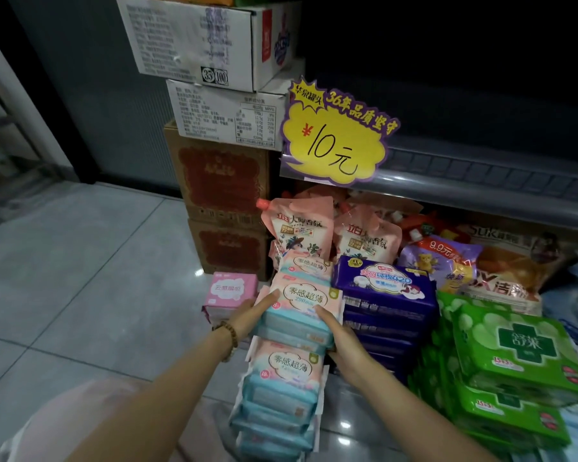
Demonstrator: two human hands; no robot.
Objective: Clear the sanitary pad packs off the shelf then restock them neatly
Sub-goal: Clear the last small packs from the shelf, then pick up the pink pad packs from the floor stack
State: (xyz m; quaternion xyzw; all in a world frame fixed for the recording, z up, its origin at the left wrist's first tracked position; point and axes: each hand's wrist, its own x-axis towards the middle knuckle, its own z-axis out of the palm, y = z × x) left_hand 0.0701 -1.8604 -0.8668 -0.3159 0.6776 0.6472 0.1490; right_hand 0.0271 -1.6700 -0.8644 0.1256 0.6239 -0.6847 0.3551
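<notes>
nearest to the camera, a near stack (277, 405) of pink-and-blue sanitary pad packs is lying on a low glossy surface, between the two forearms. just behind it, the left hand (252, 316) and the right hand (346, 343) are grasping the held packs (301, 301), a small pile of the same pink-and-blue kind, one hand on each side. the left thumb is lying on the top pack and the other fingers are going around the left side. the right thumb is pressing on the top, and the right fingers are curling under the right side. the held packs are sitting over the far end of the near stack; i cannot tell if they are touching it. a bead bracelet (228, 336) is hanging on the left wrist.

just beside the right hand, purple packs (386, 291) are standing in a pile, and green packs (521, 348) are lying further right. on the left, a pink pack (231, 291) is resting at the edge of the tiled floor (80, 268).

behind these, pale pouches (302, 225) are leaning under a grey shelf edge (481, 191), where a yellow price sign (334, 141) is showing 10. brown cardboard boxes (221, 181) are standing at the left, and white boxes (194, 38) are lying on top of them.
</notes>
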